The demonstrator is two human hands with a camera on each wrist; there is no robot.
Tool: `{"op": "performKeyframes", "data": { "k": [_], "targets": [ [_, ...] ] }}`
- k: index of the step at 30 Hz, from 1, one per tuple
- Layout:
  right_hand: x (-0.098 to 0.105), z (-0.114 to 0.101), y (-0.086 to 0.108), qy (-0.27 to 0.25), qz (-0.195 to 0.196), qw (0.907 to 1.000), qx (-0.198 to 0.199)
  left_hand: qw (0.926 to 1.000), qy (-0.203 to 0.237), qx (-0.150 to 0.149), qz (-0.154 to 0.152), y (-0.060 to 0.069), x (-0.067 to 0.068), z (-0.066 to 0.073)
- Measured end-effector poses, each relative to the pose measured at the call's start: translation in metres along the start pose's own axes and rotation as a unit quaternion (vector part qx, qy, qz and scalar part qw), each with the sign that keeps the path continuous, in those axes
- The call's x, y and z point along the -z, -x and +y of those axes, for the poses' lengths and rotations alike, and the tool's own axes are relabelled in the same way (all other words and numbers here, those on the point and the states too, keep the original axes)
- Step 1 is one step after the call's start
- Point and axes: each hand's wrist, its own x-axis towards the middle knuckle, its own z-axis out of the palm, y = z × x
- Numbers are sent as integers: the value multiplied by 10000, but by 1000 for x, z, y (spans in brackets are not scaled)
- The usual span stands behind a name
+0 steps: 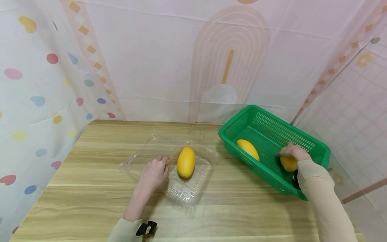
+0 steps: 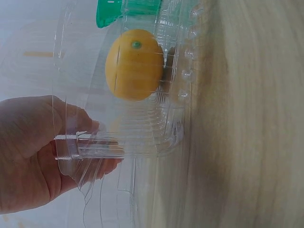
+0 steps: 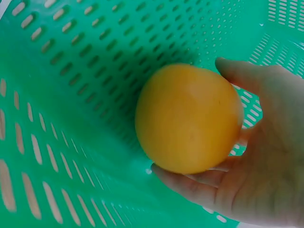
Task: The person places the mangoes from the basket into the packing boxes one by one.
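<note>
My left hand (image 1: 153, 173) pinches the near side of an open clear plastic clamshell box (image 1: 184, 196), thumb inside and fingers outside, as the left wrist view shows. Within the box lies a yellow mango (image 1: 186, 162), its green stem spot visible in the left wrist view. Over on the right, my right hand (image 1: 297, 153) reaches into a green plastic basket (image 1: 266, 173) and grips another mango (image 3: 187, 118), thumb on one side and fingers on the other. A third mango (image 1: 248, 149) lies in the basket's left part.
The box's clear lid (image 1: 139, 156) spreads out to the left on the wooden table (image 1: 81, 195). Patterned cloth (image 1: 151, 67) hangs behind the table and along both sides. The basket stands angled at the table's back right, near the cloth.
</note>
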Motion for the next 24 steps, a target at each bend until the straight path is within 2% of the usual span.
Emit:
{"op": "performKeyframes", "data": {
  "k": [6, 12, 24],
  "targets": [
    [-7, 0, -6, -228, 135, 9996, -104, 10000, 11, -61, 75, 0, -1, -1],
    [-10, 0, -8, -101, 300, 9995, -33, 10000, 6, -39, 40, 0, -2, -1],
    [-11, 0, -7, -351, 393, 9986, 75, 10000, -13, -32, 53, 1, -2, -1]
  ]
}}
